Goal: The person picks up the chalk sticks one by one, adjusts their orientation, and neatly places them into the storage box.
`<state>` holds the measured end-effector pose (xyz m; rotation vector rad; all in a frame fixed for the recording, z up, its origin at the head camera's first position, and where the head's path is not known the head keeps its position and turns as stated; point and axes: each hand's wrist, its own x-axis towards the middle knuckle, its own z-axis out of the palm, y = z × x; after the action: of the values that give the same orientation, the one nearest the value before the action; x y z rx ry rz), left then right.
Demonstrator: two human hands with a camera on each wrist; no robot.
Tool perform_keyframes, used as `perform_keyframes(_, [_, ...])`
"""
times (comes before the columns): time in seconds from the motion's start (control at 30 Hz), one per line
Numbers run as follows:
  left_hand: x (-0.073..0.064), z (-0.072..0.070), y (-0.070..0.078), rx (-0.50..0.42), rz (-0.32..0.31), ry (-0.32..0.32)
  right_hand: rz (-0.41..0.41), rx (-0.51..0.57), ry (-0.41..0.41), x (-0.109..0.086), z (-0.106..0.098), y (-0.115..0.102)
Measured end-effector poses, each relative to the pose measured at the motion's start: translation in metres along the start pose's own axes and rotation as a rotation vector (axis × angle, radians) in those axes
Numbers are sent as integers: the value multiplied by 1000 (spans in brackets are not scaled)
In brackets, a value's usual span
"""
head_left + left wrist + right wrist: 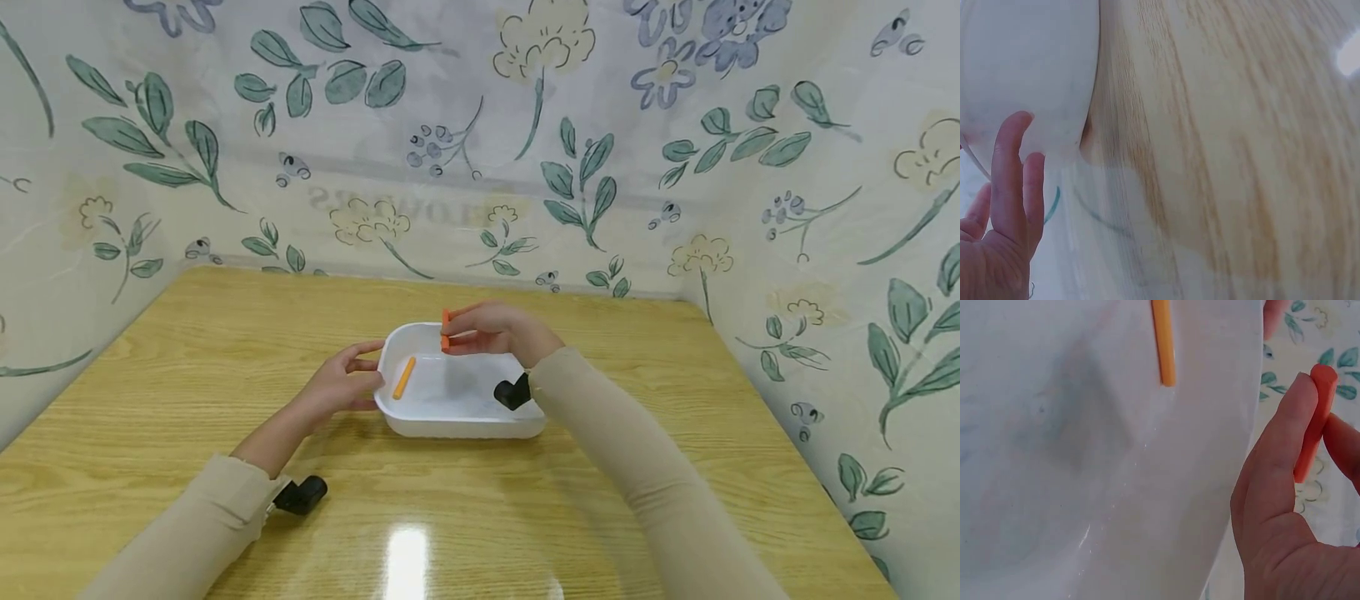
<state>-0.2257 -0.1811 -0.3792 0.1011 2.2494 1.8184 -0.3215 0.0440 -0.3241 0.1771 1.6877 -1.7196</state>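
Note:
A white rectangular tub (465, 427) with rounded corners rests on the table. Inside it, near the left end, lies a slim yellow-orange stick (403, 378), also visible in the right wrist view. Above the far part of the tub my right hand (498, 329) pinches a red-orange stick (1317, 425) between thumb and fingers. That stick is held nearly upright in the head view. My left hand (341, 379) is at the tub's left end, with spread, fairly straight fingers (1008, 169) against its outer wall.
The wood-grain table (225, 350) has a glossy surface with a bright reflection near the front. A cloth (480, 142) printed with leaves and flowers rises behind the table and along both sides. Black cameras (302, 495) sit on both wrists.

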Motion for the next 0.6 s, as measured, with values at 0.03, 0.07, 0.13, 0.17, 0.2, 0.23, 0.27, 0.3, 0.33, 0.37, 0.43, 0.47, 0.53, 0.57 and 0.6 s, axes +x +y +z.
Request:
perform_keyframes(0.03, [0,0,0,-3,1,-1,10,-21,-14,1,2,0])
perform_keyframes(0.07, [0,0,0,-8,1,-3,19,-42,-28,2,4,0])
perform_keyframes(0.13, [1,1,0,-10,0,-5,44,-78,-62,4,7,1])
perform_keyframes(0.17, [1,1,0,-11,0,-6,55,-91,-78,6,8,2])
perform_keyframes(0.2, [1,1,1,-12,0,-7,64,-101,-94,8,9,3])
perform_keyframes(0.23, [1,1,1,-11,-1,-6,73,-112,-104,9,9,3])
perform_keyframes(0.27, [1,1,1,-11,-2,-5,82,-119,-113,11,10,4])
perform_keyframes(0.3, [1,1,1,-11,-3,-3,89,-125,-121,13,11,5])
perform_keyframes(0.33, [1,1,1,-12,-4,-1,96,-129,-129,14,12,6])
perform_keyframes(0.37, [1,1,1,-12,-4,0,102,-138,-134,16,13,7])
perform_keyframes(0.43, [1,1,1,-14,-5,2,116,-151,-145,19,15,8])
perform_keyframes(0.47, [0,1,1,-14,-4,2,123,-154,-154,21,16,10])
perform_keyframes(0.53, [0,0,1,-16,-3,2,135,-164,-172,25,19,13])
perform_keyframes(0.57, [-1,0,1,-16,-4,0,138,-172,-174,27,20,15])
perform_keyframes(0.6, [-1,0,1,-17,-5,-2,140,-179,-175,29,21,16])
